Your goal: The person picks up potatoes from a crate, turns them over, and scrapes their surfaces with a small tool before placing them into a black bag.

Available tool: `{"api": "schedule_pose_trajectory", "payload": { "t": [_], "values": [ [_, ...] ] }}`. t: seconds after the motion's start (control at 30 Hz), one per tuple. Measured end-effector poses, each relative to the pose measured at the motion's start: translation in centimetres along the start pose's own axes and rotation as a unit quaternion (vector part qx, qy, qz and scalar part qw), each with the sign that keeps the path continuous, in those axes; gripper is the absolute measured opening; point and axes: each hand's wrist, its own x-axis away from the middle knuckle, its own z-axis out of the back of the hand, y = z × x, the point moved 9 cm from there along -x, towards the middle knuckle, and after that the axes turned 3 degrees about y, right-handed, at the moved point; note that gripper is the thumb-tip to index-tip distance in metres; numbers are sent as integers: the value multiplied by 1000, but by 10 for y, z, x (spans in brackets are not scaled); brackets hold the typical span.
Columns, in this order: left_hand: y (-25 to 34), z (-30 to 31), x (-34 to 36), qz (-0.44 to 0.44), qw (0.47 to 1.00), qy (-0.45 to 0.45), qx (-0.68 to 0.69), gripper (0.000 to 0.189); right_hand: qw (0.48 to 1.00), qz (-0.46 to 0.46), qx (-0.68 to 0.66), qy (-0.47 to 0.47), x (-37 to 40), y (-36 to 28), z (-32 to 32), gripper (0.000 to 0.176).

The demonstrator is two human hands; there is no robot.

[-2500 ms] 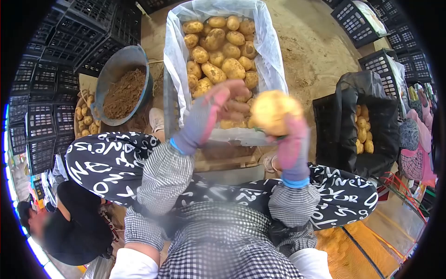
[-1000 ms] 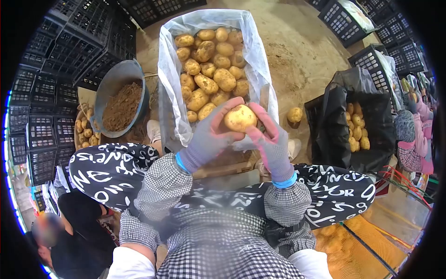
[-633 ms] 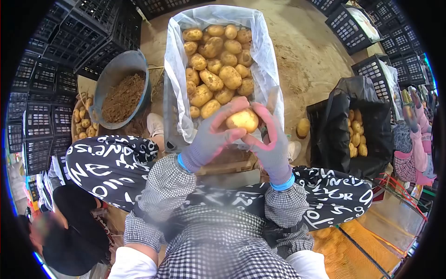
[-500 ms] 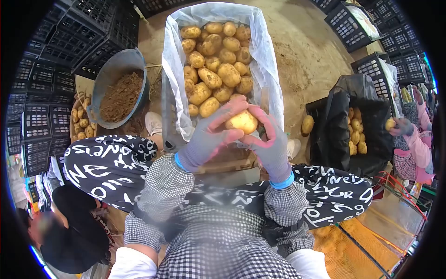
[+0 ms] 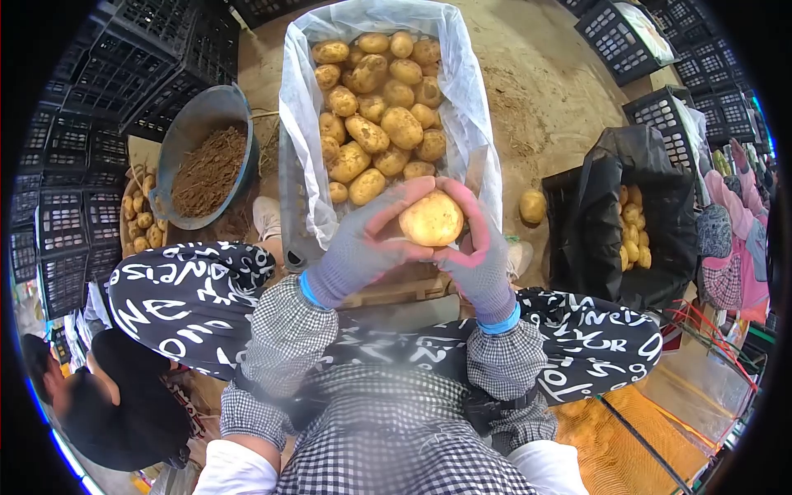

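Note:
Between my two gloved hands sits a pale yellow potato [image 5: 431, 219], held just above the near end of a lined crate. My left hand [image 5: 360, 247] grips its left side with fingers and thumb, in a grey and pink glove. On the other side my right hand [image 5: 478, 252], gloved alike, closes its fingers around the potato's right edge. Beyond them the crate's white plastic liner [image 5: 299, 124] surrounds a heap of soil-marked potatoes [image 5: 401, 128]. The potato's underside is hidden from me.
Left of the crate stands a tub [image 5: 171, 169] of brown soil, beside a container of potatoes [image 5: 142, 220]. On the right, a single potato [image 5: 532, 206] lies by a black-lined crate [image 5: 577, 239] holding potatoes. Stacked black crates [image 5: 157, 49] line the left. Another person [image 5: 124, 404] is at lower left.
The potato between my hands has turned, showing a broader, rounder face. Both hands still hold it. At the right, a co-worker's hand with a potato has left the black-lined crate's edge.

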Motion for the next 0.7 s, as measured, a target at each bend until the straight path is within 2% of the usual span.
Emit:
{"api": "schedule_pose_trajectory", "payload": {
  "t": [0.07,0.13,0.23,0.33,0.47,0.53,0.63,0.67,0.7],
  "values": [
    [2,-2,2,28,996,-16,85,63,999,-28,-37,-10,-1,2,-2,81],
    [3,4,0,-7,999,-44,24,62,995,-54,-79,-11,-2,1,-5,79],
    [2,7,-3,-4,996,-67,54,64,995,-58,-76,-8,-2,4,-7,79],
    [1,-4,-3,29,989,-46,135,69,991,43,124,18,-4,-9,1,82],
    [-3,-7,-3,25,989,-37,140,77,986,18,160,41,-3,-16,4,79],
    [-7,-5,-6,44,990,0,131,72,984,-4,172,56,-2,-12,11,77],
    [-13,10,-13,50,992,80,81,63,959,-79,-5,271,5,-3,77,66],
    [-14,19,-14,49,991,112,59,60,933,-60,-83,345,8,-11,109,50],
    [-14,26,-13,10,988,141,54,51,895,-1,-184,407,14,-8,145,36]
  ]
}}
